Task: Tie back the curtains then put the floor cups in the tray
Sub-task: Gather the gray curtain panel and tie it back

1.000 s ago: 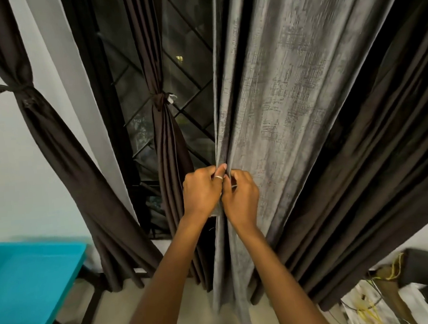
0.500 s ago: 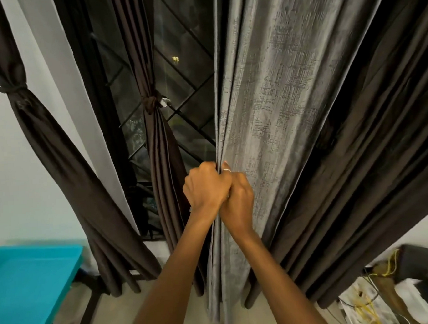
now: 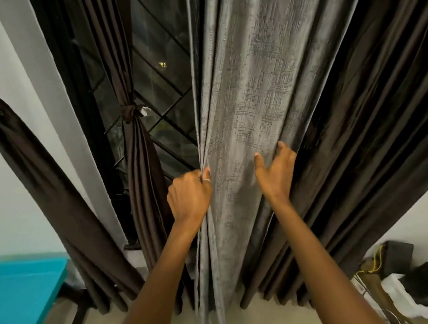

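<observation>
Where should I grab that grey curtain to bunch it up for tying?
At mid height, coming in from both side edges. The grey curtain hangs in long vertical folds, so it likely gathers sideways: the left hand grips the pleated left edge, the right hand hooks its fingers round the right edge, with the flat panel between them.

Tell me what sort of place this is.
Most likely a room in a home. Floor-length curtains hang at a window with a diagonal metal grille and darkness outside. Boxes and loose cables lie by the wall.
</observation>
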{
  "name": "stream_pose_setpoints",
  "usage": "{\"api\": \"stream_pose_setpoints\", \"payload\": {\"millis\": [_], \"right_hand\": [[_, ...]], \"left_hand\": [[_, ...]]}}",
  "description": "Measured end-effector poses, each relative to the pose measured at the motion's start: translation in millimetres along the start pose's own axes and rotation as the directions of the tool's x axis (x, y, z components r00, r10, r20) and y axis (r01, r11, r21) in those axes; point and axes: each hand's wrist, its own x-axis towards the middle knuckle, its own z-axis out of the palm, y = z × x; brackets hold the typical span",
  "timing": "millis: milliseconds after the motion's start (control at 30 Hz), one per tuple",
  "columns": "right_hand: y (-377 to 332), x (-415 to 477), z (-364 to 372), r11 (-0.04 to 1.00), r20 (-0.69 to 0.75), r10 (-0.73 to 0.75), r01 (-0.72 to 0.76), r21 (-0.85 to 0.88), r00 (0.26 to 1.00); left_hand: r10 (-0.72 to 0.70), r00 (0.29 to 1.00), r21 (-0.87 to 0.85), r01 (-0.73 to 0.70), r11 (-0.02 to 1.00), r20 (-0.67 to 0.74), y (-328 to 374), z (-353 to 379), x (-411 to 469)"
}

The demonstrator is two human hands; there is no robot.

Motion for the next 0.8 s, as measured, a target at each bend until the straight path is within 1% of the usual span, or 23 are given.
{"api": "stream_pose_setpoints", "payload": {"millis": [67,167,200,267,367,433,567,800], "right_hand": [[-2.1,15.1,1.7,0.998,0.036,0.031,-0.029,-0.056,0.999],[-2.3,17.1,1.8,0.995,0.066,0.062,-0.056,-0.087,0.996],[-2.3,9.4,2.3,0.993,0.044,0.034,-0.029,-0.115,0.998],[0.8,-17.8,4.5,0.987,0.005,-0.081,0.080,-0.138,0.997],[-6.9,-60.0,13.5,0.967,0.016,-0.249,0.249,-0.053,0.968],[-16.5,-74.6,20.5,0.951,0.032,-0.309,0.310,-0.022,0.951],[-32.3,-84.0,31.9,0.943,0.093,-0.332,0.333,-0.002,0.939],[-33.3,-90.2,40.2,0.949,0.113,-0.314,0.316,0.000,0.943]], "left_hand": [[0.003,1.000,-0.007,-0.003,1.000,0.013,2.9,1.2,-1.9],[0.013,1.000,-0.007,-0.013,1.000,0.024,5.1,1.7,-3.9],[0.011,1.000,-0.007,-0.011,1.000,0.023,4.6,1.6,-3.5],[0.006,1.000,-0.008,-0.006,1.000,0.022,3.9,1.1,-3.0],[-0.009,1.000,-0.013,0.009,1.000,0.021,1.3,-0.4,1.1],[0.004,1.000,-0.015,-0.003,1.000,0.015,2.0,-1.0,1.5],[0.041,0.999,-0.040,-0.041,0.998,0.006,3.1,4.4,-1.2],[0.050,0.997,-0.191,-0.036,0.981,0.066,-6.9,11.6,2.4]]}}
